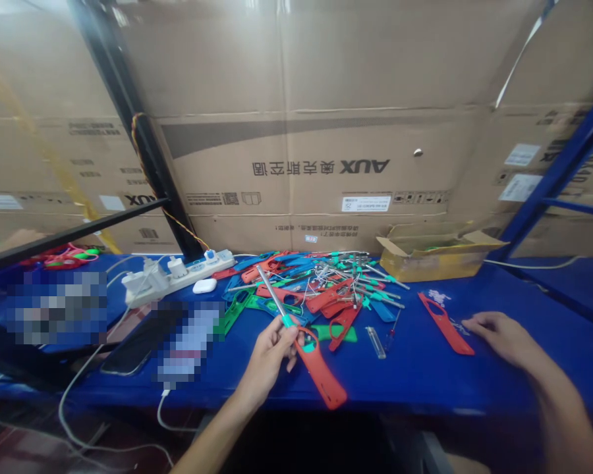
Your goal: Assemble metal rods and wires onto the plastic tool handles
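red plastic, smooth and faintly glossy, makes up the long handle of the lighter (323, 375), which hangs at a slant over the front of the blue table (400, 385); from where i stand, the left hand (271, 345) has its fingers closed round it near the green collar (287, 321), where the metal tube (271, 293) meets the grip; it should be light and stiff, a bit slippery on the flat of the handle, with the slim tube likelier to bend than the body; the waist by the trigger loop looks the surest hold, though the shell might part at its seam if squeezed askew; the right hand (504, 336) has its fingertips drawn narrow beside small pale bits (458, 327), and i cannot tell whether they pinch one; next to them lies a loose red shell (445, 322), flat and tapering, with an oval opening; behind, hard coloured shells and thin metal rods tangle in a pile (336, 296), backed by creased brown cardboard (326, 79).
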The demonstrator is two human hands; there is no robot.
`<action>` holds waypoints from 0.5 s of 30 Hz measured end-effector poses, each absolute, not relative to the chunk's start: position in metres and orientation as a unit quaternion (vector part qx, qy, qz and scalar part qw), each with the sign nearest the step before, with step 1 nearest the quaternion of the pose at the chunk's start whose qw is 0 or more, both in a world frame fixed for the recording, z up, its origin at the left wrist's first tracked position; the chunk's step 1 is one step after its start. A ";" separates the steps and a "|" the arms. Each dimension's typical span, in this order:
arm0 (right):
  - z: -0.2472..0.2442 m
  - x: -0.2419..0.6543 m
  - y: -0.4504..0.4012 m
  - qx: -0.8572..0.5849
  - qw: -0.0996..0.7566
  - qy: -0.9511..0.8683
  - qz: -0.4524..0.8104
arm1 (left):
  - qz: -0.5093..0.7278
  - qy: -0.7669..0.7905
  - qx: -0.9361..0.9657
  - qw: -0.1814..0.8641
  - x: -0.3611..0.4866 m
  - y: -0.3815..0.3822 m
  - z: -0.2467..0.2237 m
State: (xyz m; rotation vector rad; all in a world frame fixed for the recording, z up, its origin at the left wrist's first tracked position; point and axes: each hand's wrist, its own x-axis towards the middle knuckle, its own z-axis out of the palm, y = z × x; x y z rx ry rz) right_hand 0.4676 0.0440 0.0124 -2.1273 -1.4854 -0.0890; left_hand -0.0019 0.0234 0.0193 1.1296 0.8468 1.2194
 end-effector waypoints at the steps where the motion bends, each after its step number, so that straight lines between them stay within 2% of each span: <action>1: 0.015 0.469 0.046 -0.791 0.255 -0.556 0.003 | 0.531 0.365 0.484 0.592 -0.002 0.023 0.019; 5: 0.025 0.470 0.053 -0.799 0.212 -0.554 0.101 | 0.550 0.371 0.475 0.578 -0.003 0.023 0.019; 15: 0.042 0.464 0.061 -0.802 0.176 -0.549 0.155 | 0.600 0.386 0.462 0.527 -0.006 0.024 0.013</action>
